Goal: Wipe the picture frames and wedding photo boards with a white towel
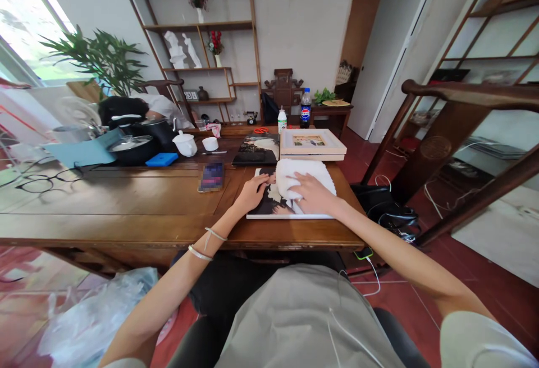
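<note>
- Right hand (309,191) lay spread on a white cloth (325,176), atop a photo panel (266,206) on the wooden table (126,199).
- Left hand (254,190) rested near the panel's left edge, beside the cloth; two bands (200,253) circled that forearm.
- Beyond lay a dark panel (252,153), left of stacked pale frames (314,151).
- White bottle (282,121) and cola bottle (305,112) stood behind the frames.
- Phone (211,177), blurred, lay left; white teapot (185,145) stood farther back.

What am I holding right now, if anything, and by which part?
Your right hand lies on top of the white cloth; whether it grips it can't be told. Your left hand rests on the picture, toward its left side.
</note>
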`<action>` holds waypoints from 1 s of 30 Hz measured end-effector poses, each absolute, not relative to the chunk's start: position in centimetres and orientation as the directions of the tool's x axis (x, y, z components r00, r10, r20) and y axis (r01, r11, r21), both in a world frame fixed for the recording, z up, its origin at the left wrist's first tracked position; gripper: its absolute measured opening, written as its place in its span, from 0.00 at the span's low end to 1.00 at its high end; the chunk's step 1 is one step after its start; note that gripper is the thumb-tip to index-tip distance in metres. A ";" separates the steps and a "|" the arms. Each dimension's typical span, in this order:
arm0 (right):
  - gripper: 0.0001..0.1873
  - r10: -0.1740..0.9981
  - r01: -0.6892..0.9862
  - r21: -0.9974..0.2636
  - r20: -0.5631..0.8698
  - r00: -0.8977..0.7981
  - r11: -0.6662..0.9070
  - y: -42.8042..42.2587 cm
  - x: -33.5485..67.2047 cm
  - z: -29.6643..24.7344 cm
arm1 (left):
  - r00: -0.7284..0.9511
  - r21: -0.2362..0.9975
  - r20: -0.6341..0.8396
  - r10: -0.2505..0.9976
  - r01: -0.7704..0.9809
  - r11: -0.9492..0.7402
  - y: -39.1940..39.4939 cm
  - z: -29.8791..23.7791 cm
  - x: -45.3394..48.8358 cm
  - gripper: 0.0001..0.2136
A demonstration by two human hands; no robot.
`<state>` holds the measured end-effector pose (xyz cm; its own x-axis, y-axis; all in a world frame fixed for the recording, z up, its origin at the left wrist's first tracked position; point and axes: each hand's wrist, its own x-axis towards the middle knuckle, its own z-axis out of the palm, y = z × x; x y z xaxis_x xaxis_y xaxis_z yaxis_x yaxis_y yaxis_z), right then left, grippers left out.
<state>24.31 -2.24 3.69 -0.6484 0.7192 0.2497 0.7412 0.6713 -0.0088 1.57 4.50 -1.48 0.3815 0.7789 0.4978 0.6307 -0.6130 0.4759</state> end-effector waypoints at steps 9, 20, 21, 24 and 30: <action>0.24 0.600 0.591 -0.116 0.231 -0.766 0.799 -8.5 24.8 3.8 | 0.399 0.487 0.474 0.785 0.624 -0.611 4.5 -1.3 1.4 0.16; 0.20 0.808 0.842 0.004 0.280 -0.519 0.540 3.0 30.0 3.4 | 0.374 0.471 0.487 0.789 0.649 -0.598 4.5 -1.5 1.5 0.14; 0.20 0.809 0.841 0.003 0.275 -0.520 0.540 2.8 30.0 3.3 | 0.372 0.473 0.485 0.792 0.650 -0.595 4.5 -1.5 1.5 0.14; 0.21 0.798 0.824 -0.012 0.256 -0.545 0.567 0.5 29.5 3.2 | 0.368 0.481 0.483 0.794 0.647 -0.592 4.6 -1.5 1.6 0.14; 0.27 0.746 0.748 -0.093 0.220 -0.628 0.657 -9.0 27.4 3.6 | 0.381 0.471 0.490 0.784 0.641 -0.606 4.6 -1.6 1.6 0.14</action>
<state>27.41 -8.97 3.58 -0.6281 0.7463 0.2202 0.7481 0.6570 -0.0929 1.60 4.60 -1.58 0.3810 0.7839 0.4903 0.6407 -0.6062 0.4712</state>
